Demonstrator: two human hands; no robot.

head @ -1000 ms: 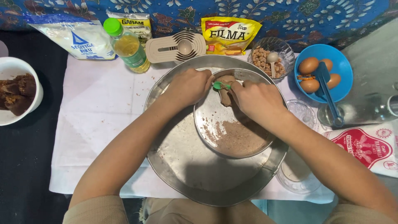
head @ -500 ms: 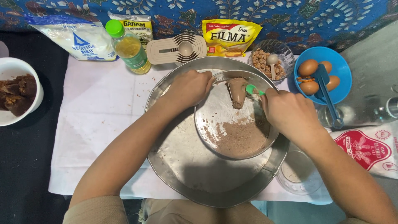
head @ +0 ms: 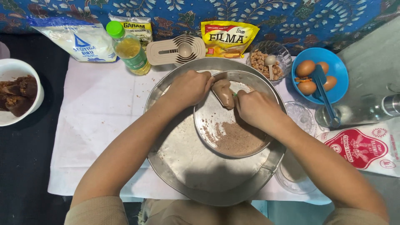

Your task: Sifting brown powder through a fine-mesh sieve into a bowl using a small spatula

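My left hand point(head: 189, 88) grips a brown lump point(head: 223, 92) and props it on the far rim of a small round metal plate point(head: 208, 133). My right hand point(head: 256, 109) is closed around a green-handled tool point(head: 235, 95), pressed against the lump's right side; the tool is almost wholly hidden. A heap of brown shavings point(head: 237, 141) lies in the plate. The plate rests tilted inside a large round metal tray point(head: 187, 166) on a white cloth point(head: 100, 121).
Behind the tray stand a flour bag point(head: 79, 39), an oil bottle point(head: 127, 50), a beige measuring-spoon set point(head: 177, 51), a yellow packet point(head: 227, 38) and a glass bowl of peanuts point(head: 266, 58). A blue bowl of eggs point(head: 318, 75), glass bottle point(head: 362, 110) and red-and-white packet point(head: 366, 146) are on the right. A white bowl of brown chunks point(head: 16, 93) sits far left.
My right hand swung out to the right with the green tool, then came back left against the lump. My left hand stayed on the lump.
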